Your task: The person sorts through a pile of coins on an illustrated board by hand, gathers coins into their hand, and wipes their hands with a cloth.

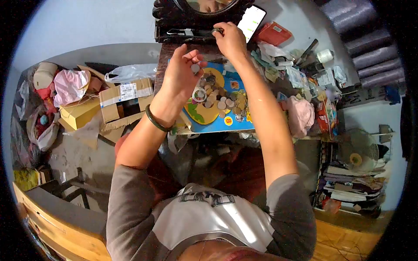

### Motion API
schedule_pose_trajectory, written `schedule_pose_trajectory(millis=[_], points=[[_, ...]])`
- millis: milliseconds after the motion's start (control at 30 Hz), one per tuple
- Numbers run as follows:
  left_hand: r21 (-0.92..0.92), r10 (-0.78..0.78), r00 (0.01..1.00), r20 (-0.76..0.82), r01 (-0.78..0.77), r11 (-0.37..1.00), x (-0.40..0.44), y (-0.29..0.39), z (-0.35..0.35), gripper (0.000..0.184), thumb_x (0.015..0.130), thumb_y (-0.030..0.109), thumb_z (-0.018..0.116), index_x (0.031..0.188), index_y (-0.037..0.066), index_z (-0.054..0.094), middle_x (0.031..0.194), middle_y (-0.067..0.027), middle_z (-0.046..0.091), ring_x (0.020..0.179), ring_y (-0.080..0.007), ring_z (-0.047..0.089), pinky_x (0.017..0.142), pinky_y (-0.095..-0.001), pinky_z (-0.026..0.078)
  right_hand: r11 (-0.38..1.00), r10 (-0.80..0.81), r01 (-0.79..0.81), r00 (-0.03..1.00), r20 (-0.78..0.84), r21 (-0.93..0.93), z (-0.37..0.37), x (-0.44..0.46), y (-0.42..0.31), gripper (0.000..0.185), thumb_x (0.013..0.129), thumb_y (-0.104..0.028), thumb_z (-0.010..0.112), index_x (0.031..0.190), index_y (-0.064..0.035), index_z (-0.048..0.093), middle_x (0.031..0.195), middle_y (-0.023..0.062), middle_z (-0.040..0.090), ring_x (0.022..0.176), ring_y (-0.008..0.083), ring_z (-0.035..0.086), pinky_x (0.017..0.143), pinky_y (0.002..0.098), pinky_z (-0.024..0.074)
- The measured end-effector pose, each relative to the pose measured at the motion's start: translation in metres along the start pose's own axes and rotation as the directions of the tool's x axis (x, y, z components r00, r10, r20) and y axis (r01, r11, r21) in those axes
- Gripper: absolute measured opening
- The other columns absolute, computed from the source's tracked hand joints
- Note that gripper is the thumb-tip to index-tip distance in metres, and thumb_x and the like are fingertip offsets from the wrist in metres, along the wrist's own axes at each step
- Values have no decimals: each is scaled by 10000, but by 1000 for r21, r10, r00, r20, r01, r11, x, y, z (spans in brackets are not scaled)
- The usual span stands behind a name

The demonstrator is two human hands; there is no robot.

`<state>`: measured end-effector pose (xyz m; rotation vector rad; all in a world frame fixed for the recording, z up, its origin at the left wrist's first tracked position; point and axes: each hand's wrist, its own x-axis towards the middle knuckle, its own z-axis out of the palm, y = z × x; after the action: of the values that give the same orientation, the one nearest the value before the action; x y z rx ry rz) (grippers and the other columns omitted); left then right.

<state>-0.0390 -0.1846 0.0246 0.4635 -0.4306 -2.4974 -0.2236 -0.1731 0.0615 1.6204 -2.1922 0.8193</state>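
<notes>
One camera sits on the person's head. It looks forward and steeply down, arm's reach above the table [165,58].

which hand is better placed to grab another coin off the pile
Probably your left hand: though holding a coin, it's nearer the pile, while your right hand is up by the mirror.

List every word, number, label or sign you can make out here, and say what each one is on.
"8", possibly "B": in an orange circle on the blue printed sheet.
Shirt: outlined lettering, too unclear to read.
White label on the cardboard box: print too small.
Phone: screen text too small.
Coins: markings too small.
Nothing else is legible.
</notes>
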Motion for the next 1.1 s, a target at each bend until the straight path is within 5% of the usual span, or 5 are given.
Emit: schedule_pose_trajectory(millis=[333, 400, 533, 867, 1100], points=[[-14, 9, 999, 50, -9, 1000, -5, 3, 6, 501, 945, 519, 385, 1021, 52, 549, 946, -49, 569, 966, -218, 549, 923, -354, 335, 931, -98, 119, 992, -77, 345, -40, -36, -36, 120, 794, -136, 655, 883, -58, 678, 886, 109, 630, 819, 306, 624, 740, 423, 502], [-48, 12, 996, 88, -8, 999, -2, 1, 2, 513, 936, 550, 392, 985, 59, 531, 941, -50, 549, 878, -202, 538, 860, -346, 354, 874, -324, 304, 946, -13, 379, -57, -56, -58, 129, 783, -156, 671, 872, -63, 680, 904, 89, 626, 851, 280, 614, 765, 412, 498], [2, -47, 979, 196, 48, 999, -3, 1, 1, 588, 951, 564, 362, 1066, 17, 545, 936, -64, 542, 919, -202, 507, 872, -356, 390, 871, -490, 491, 870, 54, 11, -56, -82, -64, 185, 696, -47, 617, 871, -15, 668, 1049, 72, 605, 1036, 274, 531, 874, 391, 473], [281, 203, 978, 53, -209, 937, -8, -2, 2, 328, 924, 435, 525, 988, 117, 579, 974, -28, 609, 927, -170, 567, 848, -324, 372, 958, -209, 234, 966, -154, 167, -50, -78, -45, 71, 772, -146, 649, 806, -92, 681, 788, 70, 598, 818, 286, 580, 666, 415, 484], [135, 207, 975, 80, -216, 967, -4, -2, -6, 237, 946, 309, 513, 978, 93, 605, 942, -39, 630, 899, -194, 575, 824, -298, 427, 979, 141, -118, 982, -129, 167, -32, -36, -16, 151, 813, -240, 667, 872, -107, 708, 793, 89, 692, 731, 281, 670, 640, 358, 515]])
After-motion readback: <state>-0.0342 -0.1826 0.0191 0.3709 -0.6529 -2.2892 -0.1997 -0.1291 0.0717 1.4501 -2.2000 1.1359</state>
